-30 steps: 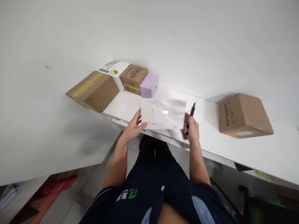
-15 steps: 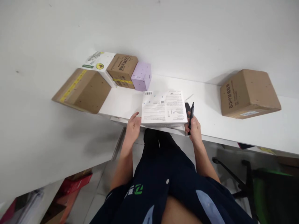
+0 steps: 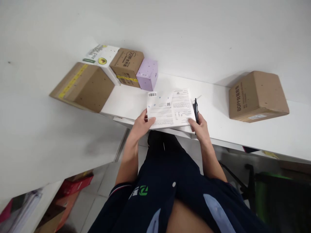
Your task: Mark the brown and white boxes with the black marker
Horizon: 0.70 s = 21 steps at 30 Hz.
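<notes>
A white package (image 3: 170,108) with a barcode and printed text on its top face lies at the near edge of the white table (image 3: 218,116). My left hand (image 3: 142,124) grips its near left corner, thumb on top. My right hand (image 3: 200,126) holds a black marker pen (image 3: 195,109) while its fingers press the package's near right corner. The pen lies along the package's right side.
A big cardboard box (image 3: 84,87), a white printed box (image 3: 100,55), a small cardboard box (image 3: 127,66) and a lilac box (image 3: 147,73) stand at the table's far left. Another cardboard box (image 3: 257,95) sits at the right. Red items (image 3: 75,183) lie on the floor.
One second ago the package showed a blank face, held up. It now lies printed side up on the table edge, and both hands have closed on its near corners.
</notes>
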{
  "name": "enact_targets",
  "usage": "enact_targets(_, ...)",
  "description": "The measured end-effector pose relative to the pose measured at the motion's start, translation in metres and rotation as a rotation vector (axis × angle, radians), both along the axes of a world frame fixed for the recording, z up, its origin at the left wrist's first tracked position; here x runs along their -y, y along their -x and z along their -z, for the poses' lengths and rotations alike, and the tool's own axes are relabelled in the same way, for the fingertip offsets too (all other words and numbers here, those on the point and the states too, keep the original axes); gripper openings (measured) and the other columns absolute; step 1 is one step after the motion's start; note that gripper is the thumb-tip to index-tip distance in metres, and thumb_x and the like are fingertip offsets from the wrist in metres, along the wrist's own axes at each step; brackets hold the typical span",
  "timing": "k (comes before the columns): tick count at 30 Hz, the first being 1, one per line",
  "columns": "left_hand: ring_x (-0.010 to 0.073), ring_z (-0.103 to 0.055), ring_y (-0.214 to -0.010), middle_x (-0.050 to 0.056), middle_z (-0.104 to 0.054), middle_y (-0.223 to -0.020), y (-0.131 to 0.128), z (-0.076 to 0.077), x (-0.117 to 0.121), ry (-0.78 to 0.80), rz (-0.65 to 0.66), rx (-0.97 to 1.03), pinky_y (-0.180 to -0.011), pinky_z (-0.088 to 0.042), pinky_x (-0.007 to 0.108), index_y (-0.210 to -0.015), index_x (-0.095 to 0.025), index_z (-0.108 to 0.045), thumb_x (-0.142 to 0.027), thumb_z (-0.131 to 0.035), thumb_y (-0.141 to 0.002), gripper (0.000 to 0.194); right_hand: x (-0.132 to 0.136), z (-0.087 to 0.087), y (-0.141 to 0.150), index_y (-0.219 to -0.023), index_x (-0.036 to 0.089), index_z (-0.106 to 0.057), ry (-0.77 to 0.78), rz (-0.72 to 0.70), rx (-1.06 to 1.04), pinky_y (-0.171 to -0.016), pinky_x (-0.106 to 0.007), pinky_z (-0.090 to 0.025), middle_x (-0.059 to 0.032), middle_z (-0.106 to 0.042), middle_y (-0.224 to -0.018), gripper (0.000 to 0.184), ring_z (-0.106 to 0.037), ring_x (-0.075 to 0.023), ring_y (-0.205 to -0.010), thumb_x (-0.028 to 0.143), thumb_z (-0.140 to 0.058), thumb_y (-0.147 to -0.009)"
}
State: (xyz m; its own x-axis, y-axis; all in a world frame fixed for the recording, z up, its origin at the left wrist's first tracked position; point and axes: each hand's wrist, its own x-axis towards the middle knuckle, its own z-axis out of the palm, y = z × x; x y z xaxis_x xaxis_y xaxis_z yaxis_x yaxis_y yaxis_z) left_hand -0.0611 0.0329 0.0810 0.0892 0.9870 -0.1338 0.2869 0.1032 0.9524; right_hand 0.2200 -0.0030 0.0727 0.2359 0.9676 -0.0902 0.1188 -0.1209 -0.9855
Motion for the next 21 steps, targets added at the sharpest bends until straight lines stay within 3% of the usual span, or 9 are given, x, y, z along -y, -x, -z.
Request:
enact_targets(4,0.0313,-0.069,-0.118,0.011,-0.07,-0.128,-0.004,0.002,0.01,-0.087,-0.066,0.064,-0.094,-0.061,0.051,-0.139,-0.025,-0.05,-0.039,-0.072,-0.078,0.066,0.004,0.005,0.005,-0.107,0.024,-0.069,0.015,0.041,-0.021,-0.051,-0.025,-0.043,0.0,-0.069,-0.087,0.038,-0.051,-0.012,-0.064,0.038,-0.077,-0.073)
enact_targets(10,0.0278,-0.069,-0.114,0.01,-0.067,-0.117,-0.016,0.038,0.019,-0.246,-0.324,0.044,-0.1,-0.057,0.048,-0.118,-0.024,-0.047,-0.056,-0.078,-0.077,0.061,0.004,0.034,0.016,-0.106,0.024,-0.065,-0.012,0.058,-0.141,-0.055,-0.027,-0.047,0.0018,-0.069,-0.086,0.044,-0.051,-0.0109,-0.062,0.041,-0.082,-0.069)
enact_targets(14,0.0275,-0.068,-0.117,0.012,-0.063,-0.123,-0.021,0.054,0.027,-0.261,-0.324,0.045,-0.1,-0.058,0.045,-0.127,-0.024,-0.041,-0.059,-0.08,-0.075,0.074,0.002,0.051,0.016,-0.101,0.022,-0.064,-0.001,0.121,-0.171,-0.052,-0.025,-0.046,-0.0007,-0.072,-0.1,0.045,-0.052,-0.0088,-0.062,0.039,-0.084,-0.065)
enact_targets(18,0.0336,-0.056,-0.135,0.02,-0.044,-0.15,-0.019,0.049,0.039,-0.216,-0.302,-0.067,-0.108,-0.053,0.054,-0.151,-0.029,-0.022,-0.056,-0.083,-0.075,0.101,0.007,0.056,0.014,-0.103,0.021,-0.065,0.038,0.165,-0.156,-0.05,-0.025,-0.049,-0.0037,-0.071,-0.112,0.048,-0.053,-0.0071,-0.059,0.041,-0.085,-0.064)
enact_targets(21,0.0377,-0.027,-0.156,0.018,-0.021,-0.166,-0.02,0.035,0.042,-0.417,-0.306,-0.218,-0.118,-0.042,0.061,-0.155,-0.033,-0.022,-0.055,-0.084,-0.074,0.104,0.011,0.046,0.011,-0.116,0.025,-0.066,-0.02,0.177,-0.145,-0.049,-0.024,-0.05,-0.0028,-0.068,-0.116,0.049,-0.051,-0.0049,-0.055,0.043,-0.081,-0.073)
